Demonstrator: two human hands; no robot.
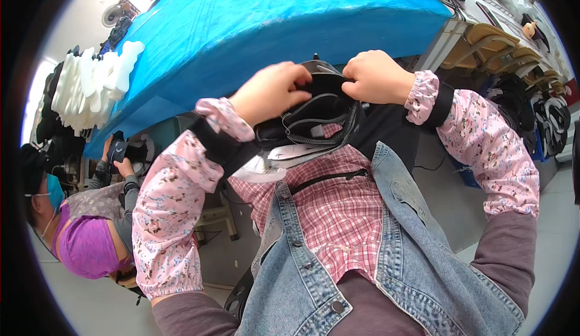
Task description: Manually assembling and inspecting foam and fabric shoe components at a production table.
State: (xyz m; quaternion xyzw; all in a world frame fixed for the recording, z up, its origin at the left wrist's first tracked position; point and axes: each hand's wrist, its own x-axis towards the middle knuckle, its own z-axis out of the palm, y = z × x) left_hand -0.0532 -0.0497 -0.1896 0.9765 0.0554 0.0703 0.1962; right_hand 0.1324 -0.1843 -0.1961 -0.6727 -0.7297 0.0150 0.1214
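Up close, black padded helmet (320,115), grey straps, both hands gripping.

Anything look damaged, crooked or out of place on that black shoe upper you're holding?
Nothing stands out. Left hand and right hand grip the black fabric shoe upper by its top edge; no tear shows. White foam pieces sit stacked beside the blue table cover.

Matt black fabric shoe upper (320,118), glossy blue plastic table cover (272,22), matt white foam insoles (96,85)
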